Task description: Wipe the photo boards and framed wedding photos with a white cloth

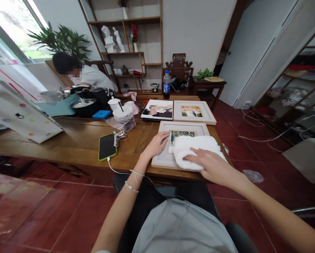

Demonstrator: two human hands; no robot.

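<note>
A picture frame [160, 159] with a pale wooden border, a grey mat and a small photo lies flat near the table's front edge. Over its right part is a bunched white fluffy cloth [196, 144]. My right hand [212, 163] grips this cloth from above, thumb tucked into a fold, and presses it onto the frame. My left hand [157, 144] rests on the frame's left side, fingers stretched toward the photo and holding nothing. The cloth hides much of the photo and the frame's right edge.
Behind lie a second framed photo [194, 117] and a photo book [157, 111]. A cola bottle [166, 84] stands farther back. Left are a charging phone [107, 146], a bagged cup [123, 117] and a black pot [85, 105]. Another person [99, 77] sits across the table.
</note>
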